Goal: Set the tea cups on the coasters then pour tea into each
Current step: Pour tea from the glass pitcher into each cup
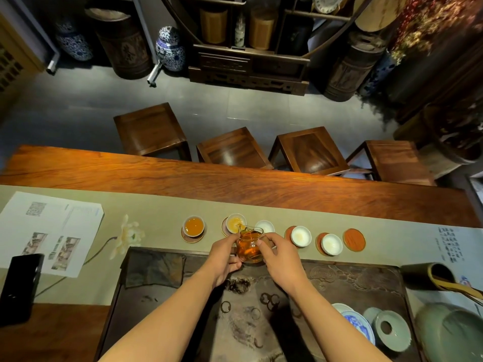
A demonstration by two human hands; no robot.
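A row of small white tea cups stands on round coasters along the grey-green table runner (156, 205). The leftmost cup (193, 226) is full of amber tea. Both hands hold a glass pitcher (249, 245) of tea, tilted left, and a stream runs from its spout into the second cup (236, 222). My left hand (224, 254) grips the pitcher's left side; my right hand (274, 250) grips its right side. The third cup (264, 226) is partly hidden behind the pitcher. Two more cups (301, 235) (332, 244) sit empty. One red coaster (354, 239) at the right end is bare.
A dark carved tea tray (352, 278) lies under my arms, with a dark cloth (154, 267) at its left and a blue-white dish (356, 323) and celadon lid (392, 330) at its right. Printed papers (52, 226) and a black phone (21, 286) lie left. Several wooden stools stand beyond the table.
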